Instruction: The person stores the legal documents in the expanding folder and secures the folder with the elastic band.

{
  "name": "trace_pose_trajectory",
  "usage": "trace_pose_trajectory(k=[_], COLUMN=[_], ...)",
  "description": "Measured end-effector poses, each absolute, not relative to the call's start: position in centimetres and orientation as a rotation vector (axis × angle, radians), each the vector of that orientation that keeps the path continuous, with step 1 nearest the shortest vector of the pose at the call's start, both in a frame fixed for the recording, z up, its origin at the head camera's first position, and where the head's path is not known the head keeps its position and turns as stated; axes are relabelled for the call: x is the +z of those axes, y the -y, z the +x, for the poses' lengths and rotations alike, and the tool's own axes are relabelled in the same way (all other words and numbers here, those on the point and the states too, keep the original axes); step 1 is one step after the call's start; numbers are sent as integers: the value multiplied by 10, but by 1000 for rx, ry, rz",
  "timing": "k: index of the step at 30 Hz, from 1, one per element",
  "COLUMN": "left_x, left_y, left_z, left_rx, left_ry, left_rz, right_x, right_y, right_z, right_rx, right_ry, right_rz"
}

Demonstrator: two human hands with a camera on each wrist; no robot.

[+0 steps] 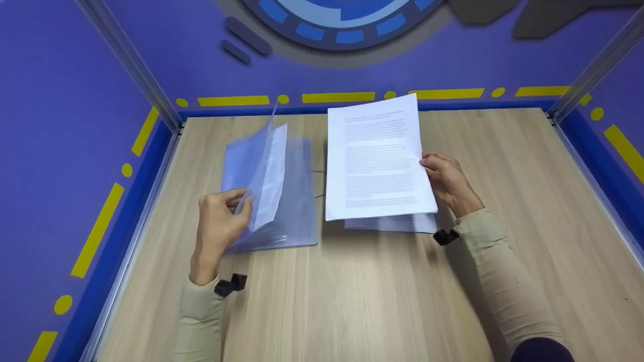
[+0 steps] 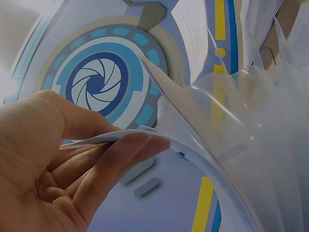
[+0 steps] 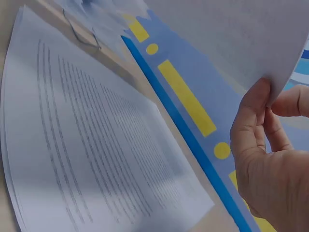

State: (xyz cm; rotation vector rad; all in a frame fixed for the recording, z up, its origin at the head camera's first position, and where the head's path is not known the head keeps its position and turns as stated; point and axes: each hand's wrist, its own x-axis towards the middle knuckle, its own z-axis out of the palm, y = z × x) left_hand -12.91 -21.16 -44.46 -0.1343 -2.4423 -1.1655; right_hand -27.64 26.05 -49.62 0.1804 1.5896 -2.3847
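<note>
A translucent plastic folder point(image 1: 299, 216) with clear sleeves lies on the left of the table, partly lifted open. My left hand point(image 1: 221, 223) pinches the left edge of its raised sleeves between thumb and fingers; a printed page point(image 1: 271, 176) shows through the plastic. In the left wrist view, the clear sleeves point(image 2: 251, 111) fan out beyond the left hand point(image 2: 72, 159). On the right, my right hand point(image 1: 448, 181) grips printed sheets point(image 1: 377, 161) by their right edge, raised over more printed paper point(image 1: 392, 223). The right wrist view shows this lower paper point(image 3: 91, 140) lying on the table.
Thin dark wire-like loops point(image 1: 319, 172) extend between the folder and the raised sheets. The light wooden table point(image 1: 352, 301) is enclosed by blue panels point(image 1: 302, 75) at the back and both sides. Small black devices point(image 1: 231, 285) sit at the wrists.
</note>
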Motion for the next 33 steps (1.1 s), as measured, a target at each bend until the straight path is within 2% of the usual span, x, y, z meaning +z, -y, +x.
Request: trace_pose_trajectory(k=[18, 33], left_x=[-444, -443], left_y=[214, 214], left_z=[-129, -129], left_rx=[-1143, -1154], left_ry=[2429, 2430], left_rz=[-161, -143], right_x=[-503, -515], right_y=[-215, -183], right_z=[-278, -283], right_rx=[-2359, -2362], right_ry=[-1522, -1387], right_rz=[136, 209])
